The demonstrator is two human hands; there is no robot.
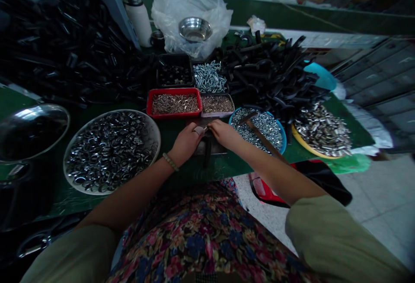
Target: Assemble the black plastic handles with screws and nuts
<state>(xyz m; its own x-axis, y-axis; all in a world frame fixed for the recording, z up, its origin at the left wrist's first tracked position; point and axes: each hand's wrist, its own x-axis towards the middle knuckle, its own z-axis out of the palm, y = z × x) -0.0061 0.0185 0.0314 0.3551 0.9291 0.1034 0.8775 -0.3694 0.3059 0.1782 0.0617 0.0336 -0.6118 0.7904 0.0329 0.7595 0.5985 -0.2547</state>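
Note:
My left hand (186, 143) and my right hand (224, 134) meet at the middle of the bench, both with fingers closed. Between their fingertips is a small shiny metal piece (206, 128), too small to make out its kind. Just below the hands, a black part (208, 152) lies over a flat metal plate (218, 148). Right behind the hands stand a red tray (150, 105) of small copper-coloured pins or rivets and a pale tray (232, 109) of tiny metal pieces.
A round tray (154, 138) of metal rings stands left. To the right, a hammer (261, 137) lies across a blue basin (284, 142) of small metal parts, beside a yellow basin (300, 142) of metal pieces. Black parts (266, 69) are heaped behind; bluish screws (210, 77) fill another tray.

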